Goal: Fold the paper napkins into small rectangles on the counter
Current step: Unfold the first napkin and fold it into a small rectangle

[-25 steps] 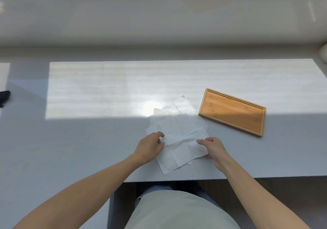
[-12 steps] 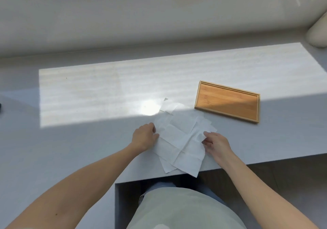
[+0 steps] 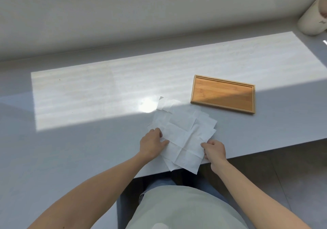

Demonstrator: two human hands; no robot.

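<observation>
Several white paper napkins (image 3: 184, 133) lie unfolded and overlapping in a loose pile at the counter's (image 3: 88, 122) near edge, creases showing. The top napkin's near corner hangs over the edge. My left hand (image 3: 152, 144) pinches the left edge of the top napkin, thumb on the paper. My right hand (image 3: 215, 150) pinches its right edge with curled fingers.
A shallow bamboo tray (image 3: 223, 94) sits just beyond the napkins to the right. A pale rounded object (image 3: 313, 16) stands at the far right by the wall. Sunlight falls in a band across the counter. Below the edge are my lap and the floor.
The top napkin has been drawn toward me, so its corner now overhangs the counter edge. Both hands shifted nearer with it. The view has tilted and moved slightly.
</observation>
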